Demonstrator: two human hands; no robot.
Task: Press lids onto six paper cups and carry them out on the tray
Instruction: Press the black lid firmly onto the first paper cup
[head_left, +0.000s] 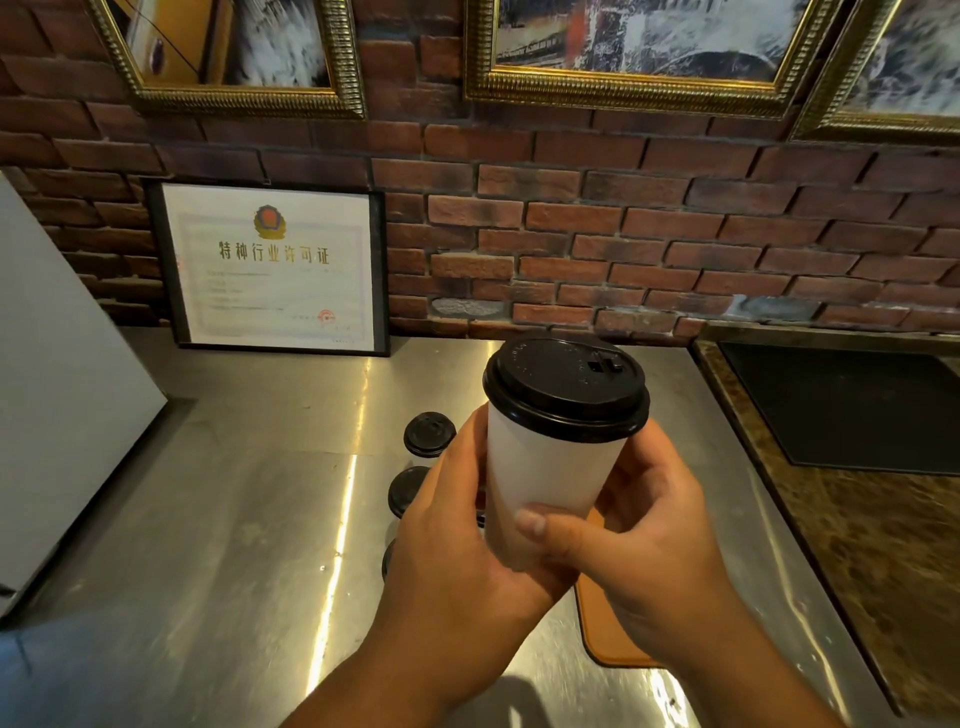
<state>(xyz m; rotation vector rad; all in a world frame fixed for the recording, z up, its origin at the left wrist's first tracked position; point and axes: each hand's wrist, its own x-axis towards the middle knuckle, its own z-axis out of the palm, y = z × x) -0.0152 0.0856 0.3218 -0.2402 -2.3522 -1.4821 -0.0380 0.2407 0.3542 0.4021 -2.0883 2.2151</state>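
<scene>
Holding a white paper cup up above the steel counter, the two hands block much of what lies below them. The left hand wraps the cup's left side and bottom, so the base is out of sight. The right hand lays its thumb across the lower front, and its other fingers curl round the back where they cannot be seen. Under the right wrist, only a rounded corner of an orange-brown tray shows.

Left of the left hand stand three more black-lidded cups in a row. The farthest is the clearest. The middle one is half covered by the fingers, and of the nearest only a dark sliver shows. Their paper sides are barely visible, and whether they stand on the tray cannot be told.

The held cup is plain white with no print, narrowing toward the bottom and tilted slightly. Its black lid sits level all round the rim, with a raised dome and a small sip flap near the far edge.

A framed certificate leans against the brick wall. A white slab is cut off at the left edge, and a black mat runs out of frame at the right.
</scene>
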